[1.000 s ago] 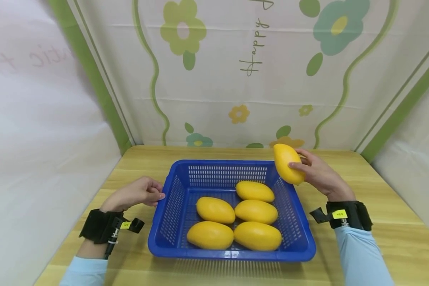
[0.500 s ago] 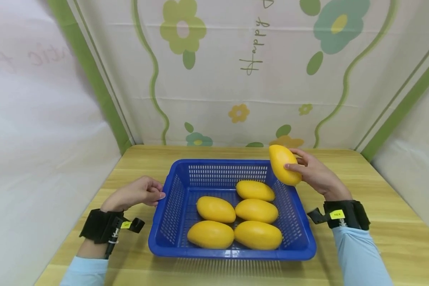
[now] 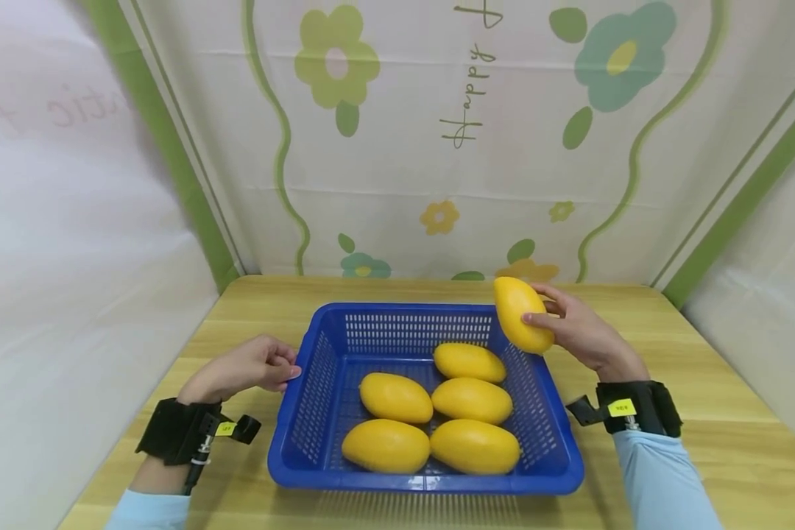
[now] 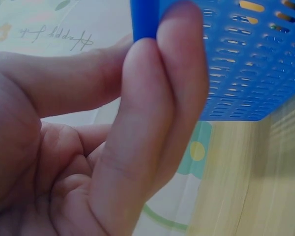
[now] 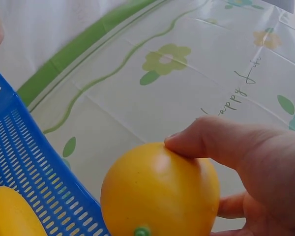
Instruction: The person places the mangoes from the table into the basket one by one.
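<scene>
A yellow mango (image 3: 520,315) is gripped between thumb and fingers of my right hand (image 3: 586,331), held up over the far right corner of a blue plastic basket (image 3: 424,483). Up close in the right wrist view, the mango (image 5: 157,191) shows a small green stem end. Several more yellow mangoes (image 3: 472,401) lie inside the basket, mostly in its middle and right part. My left hand (image 3: 248,366) pinches the basket's left rim; in the left wrist view the thumb and fingers (image 4: 145,83) close on the blue rim (image 4: 145,22).
The basket stands on a light wooden table (image 3: 676,368). Behind it hangs a white curtain (image 3: 384,162) with printed flowers, and further white sheets with green edging enclose both sides. Each wrist carries a black strap (image 3: 179,430) with a small camera mount.
My right hand has shifted a little to the left with the mango, further over the basket's corner. The left hand stays on the rim. The head view has tilted slightly.
</scene>
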The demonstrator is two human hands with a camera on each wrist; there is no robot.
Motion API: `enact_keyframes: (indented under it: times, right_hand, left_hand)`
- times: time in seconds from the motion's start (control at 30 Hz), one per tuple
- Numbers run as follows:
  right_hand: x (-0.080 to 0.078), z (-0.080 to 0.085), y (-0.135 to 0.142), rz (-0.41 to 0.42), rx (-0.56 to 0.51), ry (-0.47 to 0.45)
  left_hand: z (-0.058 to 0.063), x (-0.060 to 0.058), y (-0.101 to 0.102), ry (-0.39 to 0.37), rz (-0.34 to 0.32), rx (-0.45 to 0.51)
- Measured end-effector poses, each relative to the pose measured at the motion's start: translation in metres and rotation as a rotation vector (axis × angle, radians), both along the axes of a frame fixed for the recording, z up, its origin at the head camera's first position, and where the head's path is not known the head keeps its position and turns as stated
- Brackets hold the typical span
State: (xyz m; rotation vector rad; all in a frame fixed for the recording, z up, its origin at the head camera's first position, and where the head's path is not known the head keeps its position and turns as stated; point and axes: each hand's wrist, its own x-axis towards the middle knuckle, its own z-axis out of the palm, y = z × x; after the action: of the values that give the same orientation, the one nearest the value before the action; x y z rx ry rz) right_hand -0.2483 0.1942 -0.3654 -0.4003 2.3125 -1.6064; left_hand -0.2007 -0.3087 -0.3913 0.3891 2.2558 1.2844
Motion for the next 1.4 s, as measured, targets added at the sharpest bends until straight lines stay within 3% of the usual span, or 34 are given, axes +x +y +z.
enact_keyframes:
  times: [1.4]
  right_hand:
    - [0.004,0.003,-0.013,0.040,0.065,-0.001]
  left_hand:
    - [0.000,0.002,0.001,-0.017,0.011,0.024]
